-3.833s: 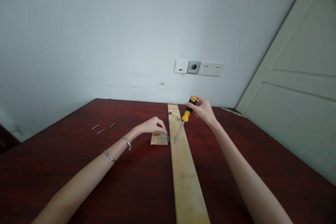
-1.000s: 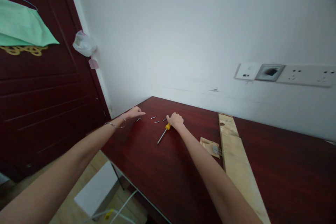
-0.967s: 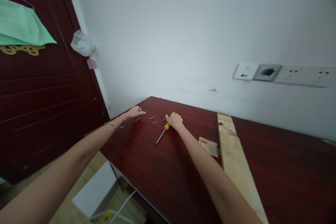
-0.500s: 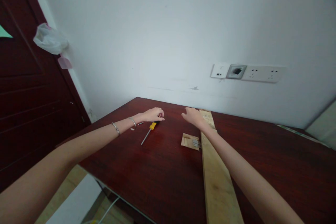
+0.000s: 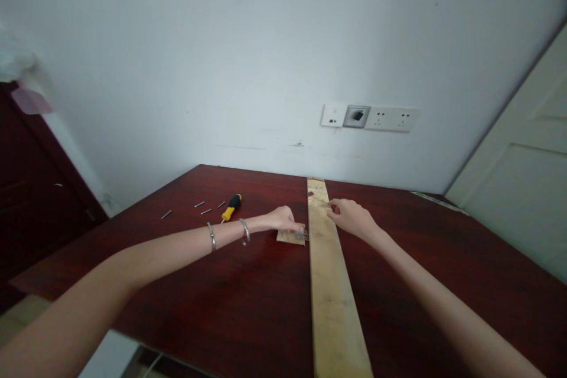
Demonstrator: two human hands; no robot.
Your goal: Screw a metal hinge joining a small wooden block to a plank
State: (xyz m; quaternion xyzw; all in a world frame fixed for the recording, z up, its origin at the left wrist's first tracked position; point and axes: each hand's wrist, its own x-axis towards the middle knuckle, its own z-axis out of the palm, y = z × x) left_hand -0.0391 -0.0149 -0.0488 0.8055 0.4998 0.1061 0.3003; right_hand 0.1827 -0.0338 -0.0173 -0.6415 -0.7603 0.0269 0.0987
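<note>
A long pale wooden plank (image 5: 330,283) runs from the table's back edge toward me. Against its left side lies a small square piece of wood (image 5: 286,237) with a metal hinge (image 5: 302,235) at its right end. My left hand (image 5: 282,218) is closed, its fingertips down on the hinge and partly hiding it. At the plank's right edge is my right hand (image 5: 354,217), thumb and fingers bent but apart, tips at the wood, with nothing visible between them. Left of my left hand lies a screwdriver (image 5: 233,207) with a yellow and black handle, its shaft partly behind my forearm.
Several screws (image 5: 206,211) are scattered on the dark red table (image 5: 248,301) to the left. Behind it, a white wall carries a row of sockets (image 5: 384,119). A white door panel (image 5: 522,189) stands at the right, and a dark red door (image 5: 26,189) at the left.
The view has turned right. My left hand has moved from beside the screwdriver handle to the hinge, uncovering the screws. My right hand has crossed from the plank's left to its right edge.
</note>
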